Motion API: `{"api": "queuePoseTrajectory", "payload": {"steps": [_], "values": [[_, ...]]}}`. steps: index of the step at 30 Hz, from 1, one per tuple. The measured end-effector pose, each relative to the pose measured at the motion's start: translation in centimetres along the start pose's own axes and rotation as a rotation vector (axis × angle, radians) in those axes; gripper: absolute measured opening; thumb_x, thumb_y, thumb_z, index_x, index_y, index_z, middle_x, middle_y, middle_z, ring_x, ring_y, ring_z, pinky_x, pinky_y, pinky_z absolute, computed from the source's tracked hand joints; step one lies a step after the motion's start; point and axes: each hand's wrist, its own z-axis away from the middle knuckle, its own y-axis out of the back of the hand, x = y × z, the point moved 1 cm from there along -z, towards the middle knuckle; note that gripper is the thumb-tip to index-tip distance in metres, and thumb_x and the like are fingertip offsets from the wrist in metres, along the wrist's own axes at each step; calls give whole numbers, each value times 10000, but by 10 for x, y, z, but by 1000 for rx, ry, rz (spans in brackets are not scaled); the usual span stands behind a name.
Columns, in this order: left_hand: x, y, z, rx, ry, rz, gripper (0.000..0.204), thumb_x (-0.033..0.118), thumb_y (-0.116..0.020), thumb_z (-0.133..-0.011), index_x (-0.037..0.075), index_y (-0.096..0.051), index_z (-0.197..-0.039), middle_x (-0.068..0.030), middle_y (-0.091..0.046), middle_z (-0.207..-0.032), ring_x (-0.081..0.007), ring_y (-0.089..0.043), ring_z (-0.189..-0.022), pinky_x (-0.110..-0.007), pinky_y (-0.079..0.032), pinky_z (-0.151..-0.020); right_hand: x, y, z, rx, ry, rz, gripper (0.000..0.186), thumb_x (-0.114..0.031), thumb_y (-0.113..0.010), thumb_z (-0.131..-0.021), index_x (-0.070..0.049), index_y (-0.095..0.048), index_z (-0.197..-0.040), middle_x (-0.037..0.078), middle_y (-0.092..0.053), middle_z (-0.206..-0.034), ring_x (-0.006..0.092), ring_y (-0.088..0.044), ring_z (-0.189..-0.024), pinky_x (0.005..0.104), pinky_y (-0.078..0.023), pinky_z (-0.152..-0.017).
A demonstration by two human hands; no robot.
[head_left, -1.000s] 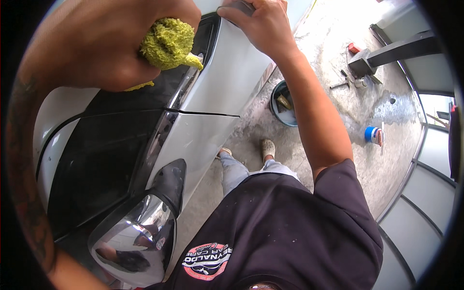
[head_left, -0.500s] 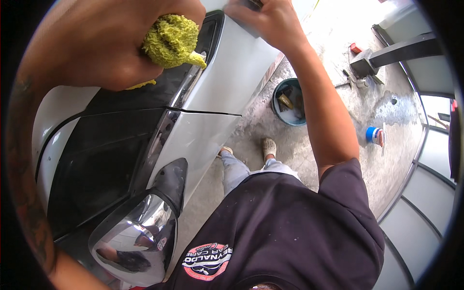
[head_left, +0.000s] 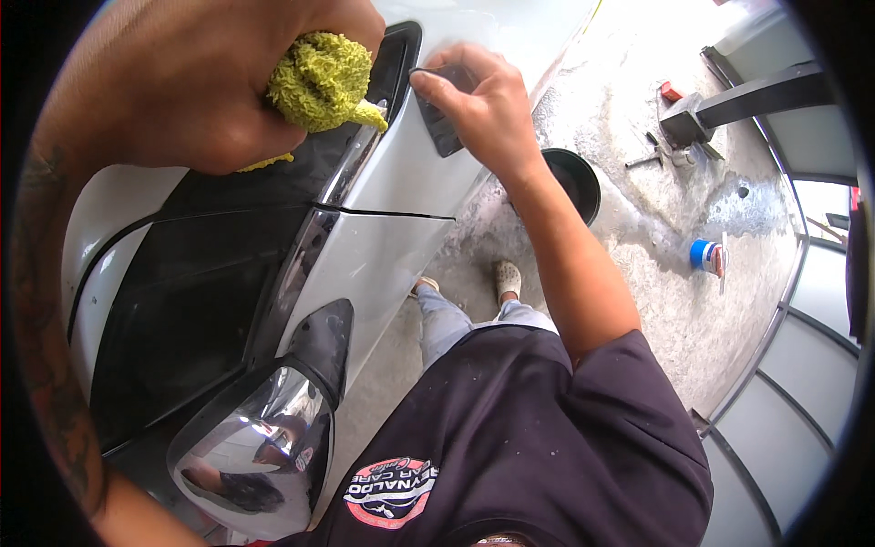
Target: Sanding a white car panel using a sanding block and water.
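My left hand is closed around a bunched yellow-green microfiber cloth, over the dark rear side glass of a silver-white car. A tail of the cloth hangs by the chrome window trim. Farther right, my right hand lies against the car's pale body panel below the window. Its fingers press a flat, dark grey sheet onto the paint; what it is made of I cannot tell.
A chrome side mirror juts out near me at lower left. Partly behind my right forearm, a dark bucket stands on the wet concrete floor. A blue-and-white tub, loose tools and a grey post base are farther right.
My right hand has come nearer along the body panel with the dark sheet. Its forearm now covers the bucket's left part instead of the right. My left hand and cloth have hardly moved.
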Motion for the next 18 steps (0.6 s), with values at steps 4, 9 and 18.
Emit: {"api": "queuePoseTrajectory", "payload": {"steps": [4, 9, 18], "values": [[-5, -1, 3, 37, -10, -60, 162, 175, -772, -666, 124, -720, -810, -45, -677, -754, -284, -680, -765, -393, -544, -688, -5, -5, 2, -8, -144, -139, 253, -289, -776, -798, -49, -757, -873, 133, -721, -788, 242, -681, -808, 370, -538, -763], [2, 1, 0, -1, 17, -21, 163, 175, -770, -673, 122, -727, -822, -50, -687, -773, -287, -687, -796, -399, -549, -698, -11, -25, 49, 17, -300, -152, 223, -217, -769, -805, 0, -735, -844, 112, -712, -701, 175, -636, -588, 313, -521, -604], [5, -2, 3, 49, 67, 24, 149, 179, -764, -685, 116, -724, -814, -53, -695, -777, -274, -690, -816, -388, -545, -693, -22, -27, 48, 36, -421, -316, 190, -129, -743, -819, 57, -706, -834, 79, -696, -686, 110, -604, -579, 254, -481, -548]]}}
